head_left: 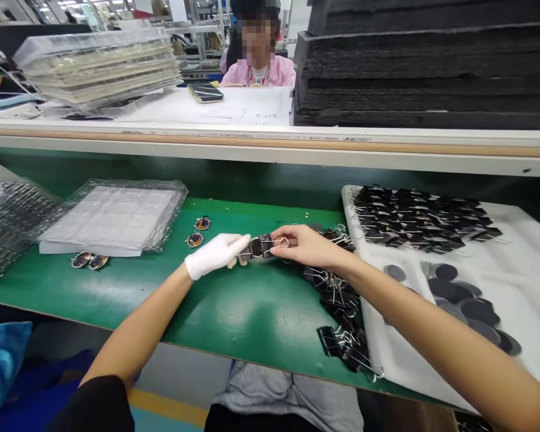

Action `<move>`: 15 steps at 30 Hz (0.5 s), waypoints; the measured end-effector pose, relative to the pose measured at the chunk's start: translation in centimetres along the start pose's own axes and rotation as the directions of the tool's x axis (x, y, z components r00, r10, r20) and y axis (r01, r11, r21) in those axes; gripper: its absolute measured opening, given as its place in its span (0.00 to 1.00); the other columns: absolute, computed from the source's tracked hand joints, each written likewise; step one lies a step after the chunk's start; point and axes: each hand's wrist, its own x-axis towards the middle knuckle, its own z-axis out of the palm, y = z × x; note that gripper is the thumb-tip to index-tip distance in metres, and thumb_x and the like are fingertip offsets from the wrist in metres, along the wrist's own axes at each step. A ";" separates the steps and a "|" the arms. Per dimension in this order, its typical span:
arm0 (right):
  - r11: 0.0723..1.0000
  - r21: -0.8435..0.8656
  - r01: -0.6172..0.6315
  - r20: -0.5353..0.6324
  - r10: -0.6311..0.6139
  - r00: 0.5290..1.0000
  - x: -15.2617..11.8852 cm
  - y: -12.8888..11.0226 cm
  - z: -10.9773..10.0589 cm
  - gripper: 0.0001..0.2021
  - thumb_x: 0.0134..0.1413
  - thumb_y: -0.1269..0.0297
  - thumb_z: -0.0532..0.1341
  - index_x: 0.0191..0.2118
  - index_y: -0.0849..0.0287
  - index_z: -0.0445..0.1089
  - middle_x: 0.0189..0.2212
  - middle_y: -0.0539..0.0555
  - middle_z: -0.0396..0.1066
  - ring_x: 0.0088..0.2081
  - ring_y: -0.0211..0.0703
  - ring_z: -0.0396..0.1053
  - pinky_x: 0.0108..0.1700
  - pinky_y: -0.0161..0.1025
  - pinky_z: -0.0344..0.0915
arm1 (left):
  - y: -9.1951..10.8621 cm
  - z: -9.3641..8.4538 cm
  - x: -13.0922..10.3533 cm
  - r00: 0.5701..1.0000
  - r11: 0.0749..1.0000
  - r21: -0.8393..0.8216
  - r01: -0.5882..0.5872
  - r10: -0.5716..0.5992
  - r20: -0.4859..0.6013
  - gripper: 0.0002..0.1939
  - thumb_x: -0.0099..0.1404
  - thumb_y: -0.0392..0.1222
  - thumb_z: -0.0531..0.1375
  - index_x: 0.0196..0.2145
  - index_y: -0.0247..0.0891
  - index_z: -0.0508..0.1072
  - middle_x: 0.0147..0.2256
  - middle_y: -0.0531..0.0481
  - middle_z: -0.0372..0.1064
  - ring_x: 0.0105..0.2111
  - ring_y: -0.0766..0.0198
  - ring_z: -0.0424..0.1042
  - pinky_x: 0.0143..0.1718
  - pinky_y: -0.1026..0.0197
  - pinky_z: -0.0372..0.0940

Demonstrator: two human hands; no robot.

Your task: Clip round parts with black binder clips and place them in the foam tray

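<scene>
Over the middle of the green table, my left hand, in a white glove, is closed on a small piece with a round dark disc and black binder clips. My bare right hand pinches the wire handle of a binder clip at the right end of that piece. Fingers hide part of it. Below and right of my right hand lies a heap of binder clips. Two small round-lensed pieces rest left of my gloved hand. Farther left is a pair of round sunglasses.
At the right, a white tray bears rows of black binder clips and loose dark discs. Stacked clear plastic trays stand left. A shelf edge crosses above, carrying black sheets and a phone. A person sits opposite.
</scene>
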 end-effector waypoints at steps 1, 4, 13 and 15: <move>1.000 0.029 0.000 -0.020 0.000 1.000 -0.2 0.4 0.3 0.14 0.55 0.63 0.69 0.46 0.62 0.74 0.36 0.53 0.78 0.36 0.41 0.74 0.45 0.41 0.71 | 0.1 0.4 -0.1 0.999 0.997 0.078 -0.020 0.024 -0.045 0.32 0.73 0.68 0.47 0.28 0.38 0.72 0.23 0.52 0.71 0.22 0.66 0.64 0.28 0.62 0.59; 0.994 -0.094 0.048 -0.042 -0.052 0.998 -1.3 0.7 1.0 0.13 0.58 0.61 0.69 0.45 0.62 0.75 0.31 0.50 0.74 0.32 0.39 0.71 0.39 0.38 0.68 | 0.1 1.3 -0.3 0.990 0.959 0.268 -0.091 0.116 -0.078 0.25 0.72 0.61 0.51 0.28 0.39 0.71 0.26 0.53 0.73 0.26 0.64 0.68 0.30 0.62 0.60; 0.778 -0.572 0.260 -0.118 -0.391 0.913 -14.2 -2.4 -9.9 0.10 0.68 0.61 0.63 0.51 0.55 0.75 0.46 0.56 0.74 0.48 0.45 0.72 0.51 0.43 0.68 | -2.1 1.7 1.0 0.987 0.958 0.241 -0.157 0.143 0.071 0.27 0.75 0.59 0.45 0.53 0.42 0.75 0.34 0.52 0.76 0.26 0.64 0.71 0.32 0.61 0.68; 0.750 -0.644 0.151 -0.227 -0.376 0.898 -18.3 -0.5 -15.4 0.11 0.68 0.56 0.61 0.51 0.53 0.75 0.46 0.56 0.75 0.48 0.48 0.72 0.53 0.46 0.68 | -2.5 2.0 1.5 0.994 0.961 0.258 -0.100 0.085 0.068 0.26 0.75 0.61 0.47 0.53 0.45 0.76 0.35 0.53 0.76 0.26 0.64 0.70 0.31 0.62 0.68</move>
